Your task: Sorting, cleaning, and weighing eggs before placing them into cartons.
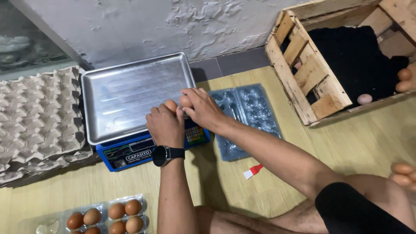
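Note:
My left hand [164, 125], with a black watch on the wrist, is closed around a brown egg [171, 105] over the front right corner of the steel pan [125, 91] of a blue weighing scale [130, 154]. My right hand [203, 108] holds a second brown egg [185, 101] right beside it, at the pan's right edge. The two hands touch each other. An open clear plastic egg carton [249, 115] lies empty just right of the scale.
A stack of grey pulp egg trays [37, 117] sits left of the scale. A wooden crate [316, 78] with black lining and a few eggs stands at the right. A clear carton with brown eggs [117, 214] lies at the bottom left. My knees are below.

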